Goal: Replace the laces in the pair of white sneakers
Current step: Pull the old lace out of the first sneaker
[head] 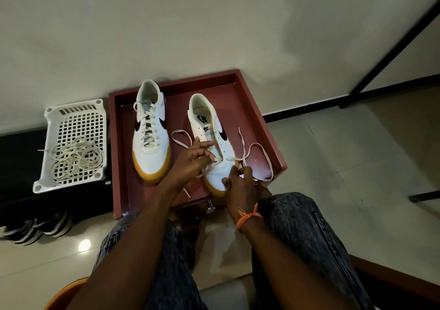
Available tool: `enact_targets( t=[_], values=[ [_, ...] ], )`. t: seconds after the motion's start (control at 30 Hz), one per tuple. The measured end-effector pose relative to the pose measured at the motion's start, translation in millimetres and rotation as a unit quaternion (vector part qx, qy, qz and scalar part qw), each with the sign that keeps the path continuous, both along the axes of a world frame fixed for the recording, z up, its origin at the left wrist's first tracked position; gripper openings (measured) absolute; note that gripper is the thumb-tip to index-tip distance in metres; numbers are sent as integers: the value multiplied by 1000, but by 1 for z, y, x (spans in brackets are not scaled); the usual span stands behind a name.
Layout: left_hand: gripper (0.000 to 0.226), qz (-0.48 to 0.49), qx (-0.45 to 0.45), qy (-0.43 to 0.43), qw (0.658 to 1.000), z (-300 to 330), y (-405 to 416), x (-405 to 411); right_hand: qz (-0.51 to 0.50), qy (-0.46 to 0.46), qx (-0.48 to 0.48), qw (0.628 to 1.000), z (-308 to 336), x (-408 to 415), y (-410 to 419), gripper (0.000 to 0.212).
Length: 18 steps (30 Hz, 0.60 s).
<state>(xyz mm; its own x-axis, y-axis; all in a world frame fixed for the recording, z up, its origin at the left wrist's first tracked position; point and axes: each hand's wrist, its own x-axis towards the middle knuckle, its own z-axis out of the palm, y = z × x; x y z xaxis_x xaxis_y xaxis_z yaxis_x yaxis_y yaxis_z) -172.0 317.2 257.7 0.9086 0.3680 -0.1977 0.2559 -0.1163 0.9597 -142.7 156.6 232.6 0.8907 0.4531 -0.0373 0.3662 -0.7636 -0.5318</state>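
Observation:
Two white sneakers with gum soles lie in a red wooden drawer (252, 109). The left sneaker (150, 131) is fully laced. The right sneaker (209, 128) has nearly all its eyelets bare, with a cream lace (258, 153) threaded only near the toe. My left hand (194, 159) pinches one side of that lace over the lower eyelets. My right hand (239, 183) grips the other side at the toe's right edge. Loose loops of lace trail to both sides of the shoe.
A white plastic basket (73, 119) left of the drawer holds a tangle of loose laces (76, 158). It rests on a black rack with dark shoes (35, 228) under it. My knees in dark jeans are below the drawer. A black pole (390, 38) leans at right.

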Motion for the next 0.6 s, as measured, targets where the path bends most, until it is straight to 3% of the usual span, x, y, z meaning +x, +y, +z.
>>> enact_targets(
  t=[0.1, 0.17, 0.23, 0.3, 0.37, 0.43, 0.53, 0.6],
  values=[
    [6, 30, 234, -12, 972, 5, -20, 6, -7, 9, 17, 1000, -5, 1, 0, 35],
    [38, 20, 366, 33, 930, 3, -35, 14, -12, 28, 22, 999, -6, 4, 0, 31],
    [41, -29, 488, 110, 865, 2, -46, 20, -17, 48, 34, 998, -6, 5, 0, 29],
    [28, -66, 571, 159, 803, 3, -55, 24, -19, 50, 29, 998, -4, 7, -2, 31],
    [24, -54, 605, 175, 775, 3, -60, 24, -16, 45, 22, 999, -2, 7, -3, 32],
    [30, -29, 590, 169, 789, -2, -58, 24, -12, 42, 30, 999, -1, 5, -4, 31],
    [18, 71, 451, 21, 890, -10, -43, 18, -5, 39, 21, 999, -4, 5, -2, 25],
    [9, 175, 339, -42, 923, -18, -34, 1, -6, 36, 17, 999, -4, 6, -1, 27]
  ],
)
